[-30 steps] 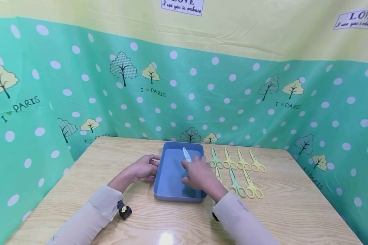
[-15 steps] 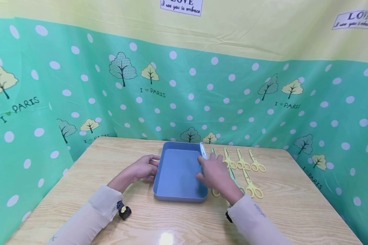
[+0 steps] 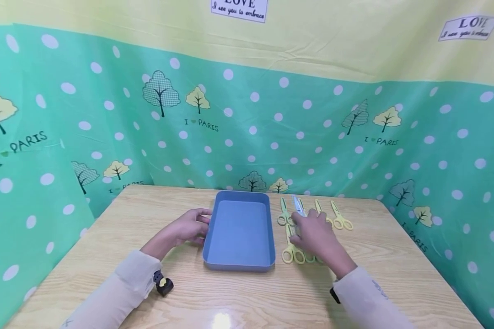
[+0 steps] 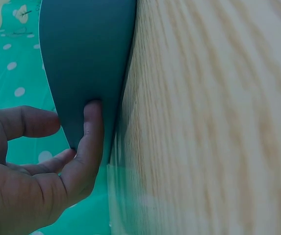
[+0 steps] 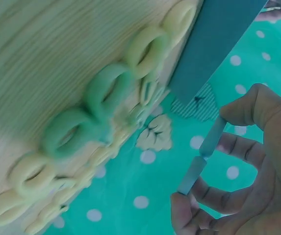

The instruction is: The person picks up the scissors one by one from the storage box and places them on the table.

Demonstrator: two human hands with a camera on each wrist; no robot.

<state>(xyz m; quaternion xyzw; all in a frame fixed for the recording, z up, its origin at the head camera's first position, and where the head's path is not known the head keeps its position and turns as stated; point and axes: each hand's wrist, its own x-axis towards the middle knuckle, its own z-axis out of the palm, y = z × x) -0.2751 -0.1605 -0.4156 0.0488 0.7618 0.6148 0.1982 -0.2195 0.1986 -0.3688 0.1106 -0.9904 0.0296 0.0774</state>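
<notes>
My right hand [image 3: 318, 234] holds a pair of light blue scissors [image 3: 298, 204] above the rows of scissors, blades pointing away toward the back. In the right wrist view, thumb and fingertips pinch the edges of the scissors' handle loops [image 5: 212, 137]. My left hand [image 3: 191, 225] rests against the left side of a blue tray [image 3: 239, 267]; the left wrist view has fingertips touching the tray's outer wall [image 4: 89, 44] and its rim. Below the right hand lie a green pair [image 3: 284, 211], a yellow pair [image 3: 289, 251] and others partly hidden by the hand.
The tray stands on a wooden table [image 3: 177, 292], left of the scissors. At the right end of the back row is another yellow pair of scissors [image 3: 340, 218]. A green and yellow dotted curtain [image 3: 230, 114] hangs behind the table.
My right hand has carried the blue scissors from over the tray to the right, across its edge, to above the scissors on the table. The left hand stays at the tray.
</notes>
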